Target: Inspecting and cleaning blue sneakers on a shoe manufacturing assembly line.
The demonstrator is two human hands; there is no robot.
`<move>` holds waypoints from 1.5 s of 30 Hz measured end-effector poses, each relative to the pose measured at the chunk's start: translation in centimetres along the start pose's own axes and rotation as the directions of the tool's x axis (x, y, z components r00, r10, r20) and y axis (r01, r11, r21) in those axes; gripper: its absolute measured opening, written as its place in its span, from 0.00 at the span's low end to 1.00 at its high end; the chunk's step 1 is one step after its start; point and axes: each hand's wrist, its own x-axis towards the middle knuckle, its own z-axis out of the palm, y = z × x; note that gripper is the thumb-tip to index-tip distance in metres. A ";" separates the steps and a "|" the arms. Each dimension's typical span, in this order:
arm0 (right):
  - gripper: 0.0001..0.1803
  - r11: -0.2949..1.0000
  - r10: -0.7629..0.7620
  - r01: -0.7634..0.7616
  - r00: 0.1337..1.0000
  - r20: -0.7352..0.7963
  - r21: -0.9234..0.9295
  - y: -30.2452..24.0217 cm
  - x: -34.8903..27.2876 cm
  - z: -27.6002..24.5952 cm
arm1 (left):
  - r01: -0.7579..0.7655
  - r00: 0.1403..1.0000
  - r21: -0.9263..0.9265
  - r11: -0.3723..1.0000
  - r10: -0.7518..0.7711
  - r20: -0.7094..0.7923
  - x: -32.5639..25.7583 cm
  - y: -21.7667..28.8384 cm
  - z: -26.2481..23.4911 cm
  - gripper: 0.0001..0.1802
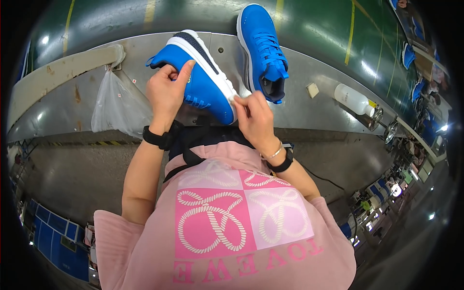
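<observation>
"What were the hands gripping?"

"The left hand (pixel 164 95) clasped a bright-blue, white-soled lace-up shoe (pixel 205 86) near its heel, tipped sideways. The right hand (pixel 255 120) had fingertips pinched together at its toe; I couldn't tell on what."

"Where was that shoe?"

"At the grey metal table (pixel 307 113), toe by the near edge."

"Beyond?"

"A matching blue shoe (pixel 263 41) reached across the far edge; a white plastic bottle (pixel 352 98) lay rightward."
</observation>
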 end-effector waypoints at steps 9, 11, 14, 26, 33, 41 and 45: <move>0.07 0.976 -0.217 0.215 0.975 -0.054 -0.046 0.6 1.4 0.7 | -0.048 0.999 0.055 0.997 0.049 -0.020 0.2 0.9 0.1 0.27; 0.08 0.973 -0.227 0.224 0.973 -0.050 -0.049 0.9 0.5 0.5 | 0.004 1.000 0.031 1.000 -0.004 -0.001 0.0 1.2 0.1 0.24; 0.08 0.977 -0.200 0.198 0.980 -0.011 -0.079 1.0 -0.6 -0.2 | -0.023 1.000 0.097 0.995 0.023 -0.001 0.1 1.7 0.2 0.25; 0.10 0.969 -0.218 0.215 0.976 -0.014 -0.118 1.6 -0.4 -0.1 | -0.047 0.999 0.178 0.983 0.049 -0.004 0.5 2.1 0.8 0.29; 0.09 0.973 -0.202 0.193 0.977 -0.063 -0.128 0.8 0.9 0.8 | -0.073 0.997 0.182 0.981 0.076 -0.010 0.5 2.3 0.8 0.29; 0.07 0.999 -0.016 0.019 0.995 -0.096 0.034 0.8 -0.1 0.2 | -0.093 0.994 0.064 0.994 0.097 -0.059 0.5 2.0 1.3 0.27; 0.08 0.991 0.097 -0.086 0.989 -0.111 0.105 0.3 0.2 0.5 | -0.082 0.995 0.080 0.993 0.086 -0.049 0.5 2.2 1.4 0.27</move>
